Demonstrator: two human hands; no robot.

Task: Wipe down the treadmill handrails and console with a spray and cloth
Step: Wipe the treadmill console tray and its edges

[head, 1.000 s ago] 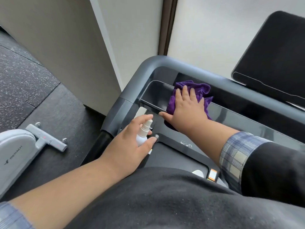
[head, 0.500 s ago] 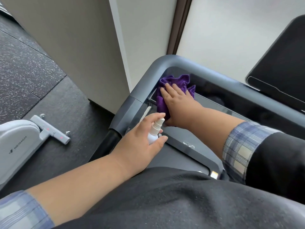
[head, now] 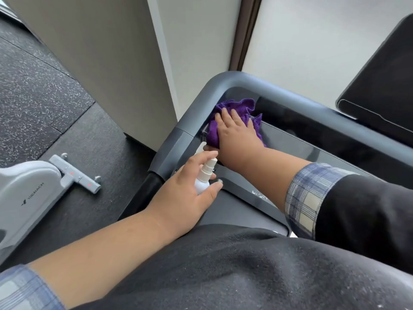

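Observation:
A purple cloth (head: 234, 106) lies bunched in the left corner of the treadmill console's recessed tray (head: 295, 142). My right hand (head: 234, 135) presses flat on the cloth with straight fingers. The grey handrail (head: 214, 90) curves round that corner just beyond the cloth. My left hand (head: 190, 193) grips a small white spray bottle (head: 204, 175), nozzle up and pointing toward the tray, just below my right wrist. The black console screen (head: 380, 90) stands at the upper right.
A beige wall panel (head: 100, 63) stands close to the left of the handrail. On the dark speckled floor at the left lies the white base of another machine (head: 33, 193) with a grey foot bar. My dark clothing fills the bottom of the view.
My right hand has slid the cloth leftward along the tray into the corner under the handrail. My left hand has kept the bottle in about the same place.

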